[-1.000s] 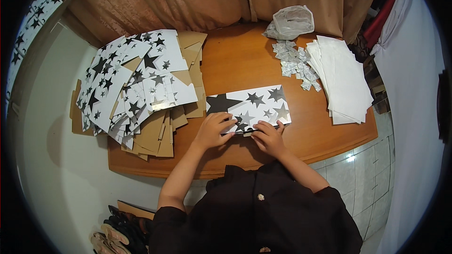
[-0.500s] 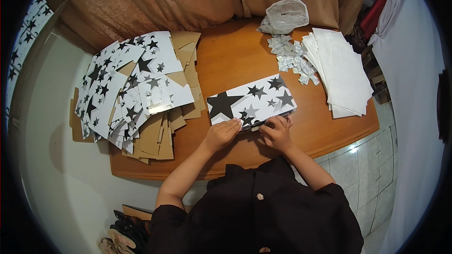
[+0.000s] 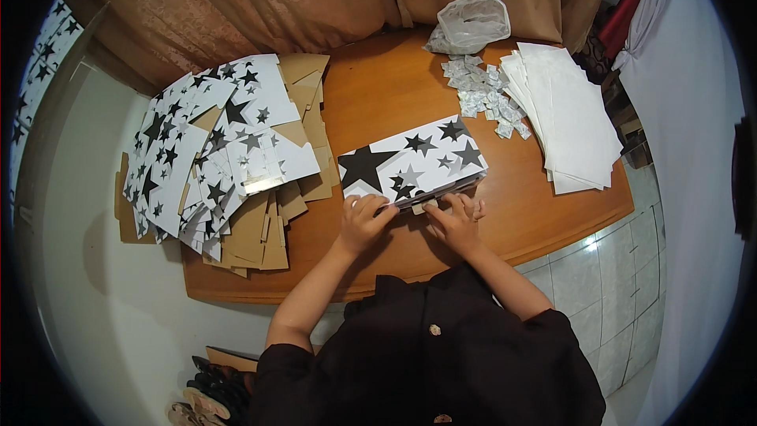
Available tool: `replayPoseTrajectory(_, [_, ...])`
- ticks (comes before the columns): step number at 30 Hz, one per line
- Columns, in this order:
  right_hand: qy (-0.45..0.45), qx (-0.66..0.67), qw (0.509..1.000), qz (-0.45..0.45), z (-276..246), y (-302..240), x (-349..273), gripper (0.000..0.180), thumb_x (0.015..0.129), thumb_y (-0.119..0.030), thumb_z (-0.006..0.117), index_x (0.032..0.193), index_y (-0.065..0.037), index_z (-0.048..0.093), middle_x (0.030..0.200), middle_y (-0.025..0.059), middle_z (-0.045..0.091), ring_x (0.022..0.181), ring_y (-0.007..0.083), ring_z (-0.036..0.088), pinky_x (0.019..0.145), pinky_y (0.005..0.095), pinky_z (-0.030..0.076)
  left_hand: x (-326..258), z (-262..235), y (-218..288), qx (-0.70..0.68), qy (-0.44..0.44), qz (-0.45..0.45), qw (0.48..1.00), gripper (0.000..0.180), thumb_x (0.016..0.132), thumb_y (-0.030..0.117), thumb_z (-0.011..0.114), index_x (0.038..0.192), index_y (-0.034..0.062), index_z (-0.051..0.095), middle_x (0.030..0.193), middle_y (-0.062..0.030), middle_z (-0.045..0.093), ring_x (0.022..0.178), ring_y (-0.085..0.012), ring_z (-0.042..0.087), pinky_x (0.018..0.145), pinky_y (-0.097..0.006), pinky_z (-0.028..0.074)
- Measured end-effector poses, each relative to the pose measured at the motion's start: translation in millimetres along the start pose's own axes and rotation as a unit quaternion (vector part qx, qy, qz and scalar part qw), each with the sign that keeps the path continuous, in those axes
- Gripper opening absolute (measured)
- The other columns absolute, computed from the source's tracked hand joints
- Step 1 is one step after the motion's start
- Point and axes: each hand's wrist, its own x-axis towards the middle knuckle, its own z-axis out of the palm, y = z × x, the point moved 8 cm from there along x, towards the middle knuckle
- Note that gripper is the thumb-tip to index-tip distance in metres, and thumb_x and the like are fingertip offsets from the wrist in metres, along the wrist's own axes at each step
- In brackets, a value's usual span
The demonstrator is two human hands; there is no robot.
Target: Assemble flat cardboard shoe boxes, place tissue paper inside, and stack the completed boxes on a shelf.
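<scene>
A white cardboard box [image 3: 414,159] printed with black and grey stars lies on the table in front of me, set slightly aslant. At its near left corner my left hand [image 3: 361,221] grips the edge, fingers curled and thumb toward the middle. My right hand [image 3: 457,219] is closed at the near right edge, its thumb and index finger against a small brown cardboard tab [image 3: 426,206] that sticks out from the front side. The box's underside and the tips of some fingers are hidden.
Flat star-printed cardboard sheets [image 3: 177,154] and brown cardboard pieces [image 3: 260,241] are heaped at the left. Toward the far right are small clear sachets [image 3: 481,91], a translucent plastic bag [image 3: 473,25] and a stack of white paper sheets [image 3: 572,122]. Brown curtains [image 3: 300,0] hang behind the wooden table [image 3: 371,87].
My left fingers have drawn back from the box's top to its near edge. My right hand has slid a little left toward the tab, and the tab shows more.
</scene>
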Motion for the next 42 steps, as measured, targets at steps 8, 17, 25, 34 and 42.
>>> replayPoseTrajectory(8, [0.037,0.013,0.999,-0.021,-4.5,-7.4,8.7,0.017,0.071,-0.029,0.069,0.089,-0.029,0.067,0.105,-0.0045,0.052,0.108,0.0178,0.039,0.092,0.0489,0.015,-30.6,15.1,10.7,0.101,0.055,-0.131,0.985,0.017,0.071,0.025,0.068,0.088,0.0241,0.068,0.116,-0.0005,0.055,0.118,-0.0199,0.039,0.096,-0.044,0.015])
replayPoseTrajectory(17, [0.071,0.029,0.996,-0.052,-2.4,-16.9,19.4,0.011,0.071,-0.037,0.064,0.077,-0.027,0.066,0.109,-0.0011,0.048,0.115,0.0201,0.036,0.099,0.0503,0.007,-27.9,25.0,5.5,0.044,0.051,-0.214,0.974,0.013,0.069,0.024,0.070,0.082,0.0215,0.066,0.119,-0.0012,0.054,0.118,-0.0233,0.039,0.094,-0.047,0.016])
replayPoseTrajectory(25, [0.042,-0.012,0.998,-0.043,3.8,-20.4,17.5,0.021,0.073,-0.036,0.062,0.091,-0.027,0.067,0.111,0.0009,0.047,0.116,0.0210,0.035,0.101,0.0512,0.003,-22.2,25.1,-1.1,-0.040,0.030,-0.253,0.966,0.012,0.071,0.019,0.067,0.083,0.0172,0.067,0.119,-0.0031,0.054,0.118,-0.0242,0.043,0.094,-0.048,0.019])
replayPoseTrajectory(34, [0.019,0.001,1.000,-0.001,12.5,-17.3,17.3,0.021,0.073,-0.031,0.062,0.093,-0.025,0.066,0.112,0.0020,0.046,0.115,0.0211,0.035,0.101,0.0520,0.002,-30.6,27.6,1.2,-0.010,-0.047,-0.132,0.990,0.029,0.075,0.015,0.062,0.103,0.0158,0.065,0.125,-0.0023,0.056,0.117,-0.0168,0.051,0.094,-0.046,0.028])
replayPoseTrajectory(42, [-0.043,0.151,0.986,0.065,-2.3,2.3,28.5,0.022,0.072,-0.026,0.064,0.093,-0.019,0.066,0.110,0.0045,0.049,0.112,0.0256,0.037,0.095,0.0533,0.016,-21.0,12.6,-8.3,-0.019,-0.021,-0.119,0.992,0.026,0.073,0.017,0.070,0.099,0.0139,0.066,0.112,-0.0041,0.061,0.108,-0.0197,0.054,0.096,-0.043,0.028])
